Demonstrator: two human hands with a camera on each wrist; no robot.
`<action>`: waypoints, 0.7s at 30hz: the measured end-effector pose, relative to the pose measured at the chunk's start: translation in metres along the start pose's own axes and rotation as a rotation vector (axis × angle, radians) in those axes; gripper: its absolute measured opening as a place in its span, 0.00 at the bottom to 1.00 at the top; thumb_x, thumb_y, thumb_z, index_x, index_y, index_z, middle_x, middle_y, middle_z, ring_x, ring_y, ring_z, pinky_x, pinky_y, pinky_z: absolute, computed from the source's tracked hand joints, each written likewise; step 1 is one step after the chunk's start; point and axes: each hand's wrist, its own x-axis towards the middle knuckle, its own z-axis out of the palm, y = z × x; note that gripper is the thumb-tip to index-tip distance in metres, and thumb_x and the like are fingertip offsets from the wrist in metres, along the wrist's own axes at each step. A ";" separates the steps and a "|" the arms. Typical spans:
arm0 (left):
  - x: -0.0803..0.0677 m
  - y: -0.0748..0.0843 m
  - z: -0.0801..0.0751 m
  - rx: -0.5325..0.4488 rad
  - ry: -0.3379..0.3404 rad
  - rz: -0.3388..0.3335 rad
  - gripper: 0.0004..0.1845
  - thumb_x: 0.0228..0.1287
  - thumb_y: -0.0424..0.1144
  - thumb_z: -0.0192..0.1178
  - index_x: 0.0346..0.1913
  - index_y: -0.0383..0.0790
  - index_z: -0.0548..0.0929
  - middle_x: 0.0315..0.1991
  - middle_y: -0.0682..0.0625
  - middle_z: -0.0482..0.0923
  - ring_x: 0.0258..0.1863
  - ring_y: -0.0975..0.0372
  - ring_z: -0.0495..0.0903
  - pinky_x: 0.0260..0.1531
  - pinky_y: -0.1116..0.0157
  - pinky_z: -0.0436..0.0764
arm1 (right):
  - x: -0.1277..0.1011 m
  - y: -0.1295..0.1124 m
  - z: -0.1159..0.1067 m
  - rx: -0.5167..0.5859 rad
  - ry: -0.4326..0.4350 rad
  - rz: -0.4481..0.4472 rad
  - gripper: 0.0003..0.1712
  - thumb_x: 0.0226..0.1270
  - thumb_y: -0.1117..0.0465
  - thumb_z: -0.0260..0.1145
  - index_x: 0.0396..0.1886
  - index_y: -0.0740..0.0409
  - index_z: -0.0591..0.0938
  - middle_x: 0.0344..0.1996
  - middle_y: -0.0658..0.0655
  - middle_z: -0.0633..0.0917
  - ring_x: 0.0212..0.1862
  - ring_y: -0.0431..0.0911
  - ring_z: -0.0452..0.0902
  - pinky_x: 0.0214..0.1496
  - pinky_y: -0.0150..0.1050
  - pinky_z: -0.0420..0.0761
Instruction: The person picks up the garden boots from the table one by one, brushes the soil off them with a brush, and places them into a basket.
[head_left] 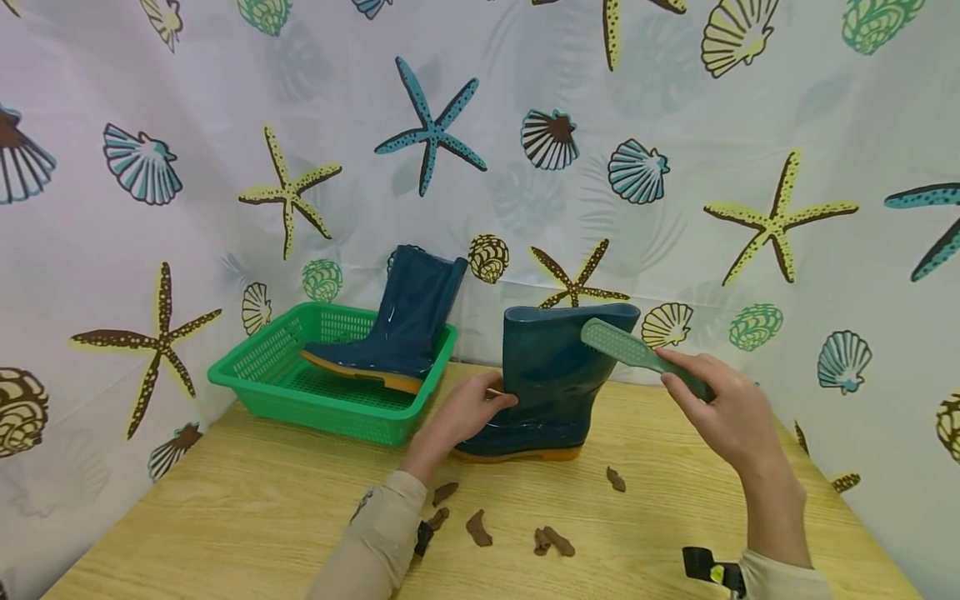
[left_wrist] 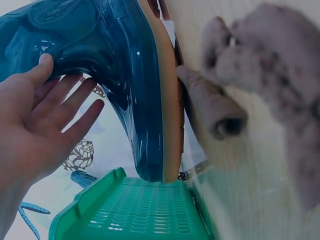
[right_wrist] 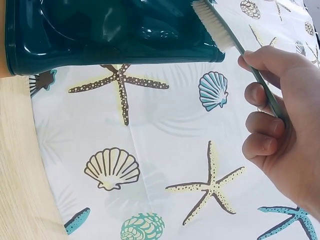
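Note:
A glossy dark blue rubber boot (head_left: 551, 358) with an orange-tan sole stands upright on the table, toe to the left. My left hand (head_left: 468, 408) is at the front of its ankle; in the left wrist view the thumb touches the boot and the fingers (left_wrist: 75, 112) are spread, fairly straight. My right hand (head_left: 716, 408) grips the handle of a green scrub brush (head_left: 618, 343). Its white bristles (right_wrist: 215, 25) face the upper shaft near the boot's top rim; whether they touch it I cannot tell. A second blue boot (head_left: 412, 317) leans in the green basket (head_left: 322, 421).
Several brown, clay-like lumps (head_left: 478, 528) lie scattered on the wooden table (head_left: 247, 517) in front of the boot. Behind and at both sides hangs a white curtain (head_left: 495, 75) printed with shells and starfish. The basket stands left of the upright boot.

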 end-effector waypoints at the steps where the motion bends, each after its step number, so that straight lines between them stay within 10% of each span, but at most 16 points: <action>1: 0.000 0.001 0.000 0.009 0.011 -0.004 0.17 0.73 0.49 0.57 0.58 0.47 0.81 0.54 0.50 0.83 0.56 0.54 0.82 0.55 0.54 0.81 | 0.000 0.000 0.000 -0.001 -0.002 0.004 0.19 0.68 0.62 0.67 0.58 0.52 0.84 0.39 0.57 0.88 0.28 0.36 0.67 0.26 0.35 0.67; 21: -0.001 0.013 0.011 0.023 0.262 0.051 0.11 0.69 0.46 0.61 0.46 0.45 0.89 0.30 0.50 0.85 0.24 0.66 0.75 0.28 0.69 0.75 | -0.002 -0.001 -0.002 0.025 -0.039 0.008 0.20 0.70 0.60 0.66 0.60 0.51 0.83 0.50 0.57 0.87 0.44 0.48 0.82 0.40 0.27 0.74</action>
